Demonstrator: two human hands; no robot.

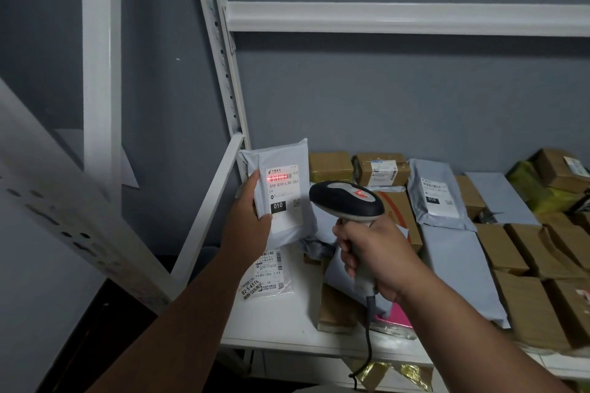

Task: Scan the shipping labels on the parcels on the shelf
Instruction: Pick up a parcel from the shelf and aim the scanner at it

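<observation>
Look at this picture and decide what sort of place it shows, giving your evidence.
Probably a parcel depot or courier pick-up storeroom: a white metal shelf carries many labelled parcels, and a handheld barcode scanner casts a red line on one label.

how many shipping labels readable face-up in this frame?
5. On the held mailer, under the scanner's red line; on the flat parcel below it; on a back-row box; on the leaning grey mailer; on the far-right box. Others may be hidden.
</observation>
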